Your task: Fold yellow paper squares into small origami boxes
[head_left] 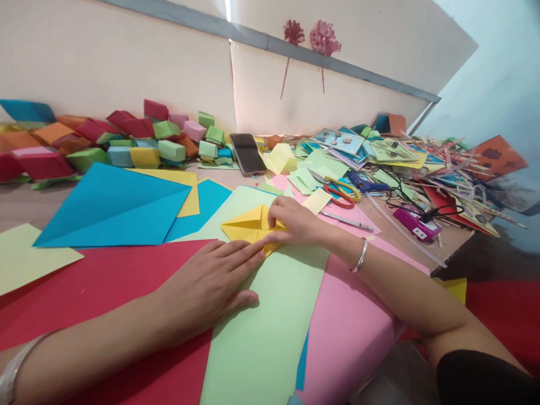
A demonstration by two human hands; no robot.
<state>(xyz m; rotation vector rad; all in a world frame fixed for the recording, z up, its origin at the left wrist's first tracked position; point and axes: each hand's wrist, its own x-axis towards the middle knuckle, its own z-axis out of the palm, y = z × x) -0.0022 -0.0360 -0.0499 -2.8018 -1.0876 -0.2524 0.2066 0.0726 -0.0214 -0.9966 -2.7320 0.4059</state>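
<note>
A folded piece of yellow paper (244, 225) lies on a long light green sheet (269, 322), with creases and raised flaps showing. My left hand (226, 272) rests flat, fingers stretched out, its fingertips at the near edge of the yellow paper. On the paper's right side, my right hand (291, 221) has curled fingers, with thumb and forefinger pinching a yellow fold. That hand covers the right part of the paper. A red sheet (156, 341) is under my left forearm, and a pink sheet (349, 325) lies to the right of the green one.
Blue sheets (113, 207) lie to the left. Folded paper boxes (139, 128) line the wall beside a phone (247, 154). Scissors (342, 191), a cutter knife (347, 221), a blue glue gun (367, 181) and a purple power socket (416, 222) with cables sit at the right among paper scraps.
</note>
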